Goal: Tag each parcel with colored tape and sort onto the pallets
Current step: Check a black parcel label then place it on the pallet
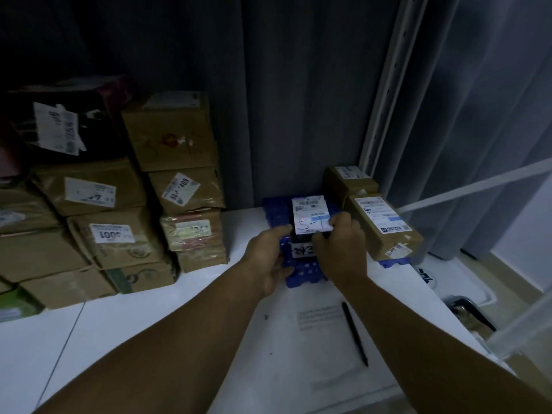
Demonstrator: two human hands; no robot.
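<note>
Both hands are clamped on the small dark parcel with a white shipping label [312,216]. The left hand [273,253] curls round its near left edge and the right hand [340,245] pinches its near right corner. It sits on or just above the blue plastic grid pallet [303,271] on the white counter [179,324]; I cannot tell which. It looks light and fairly stiff, so a grip on opposite sides should suit it.

Head view, facing down, near table [167,321]
</note>
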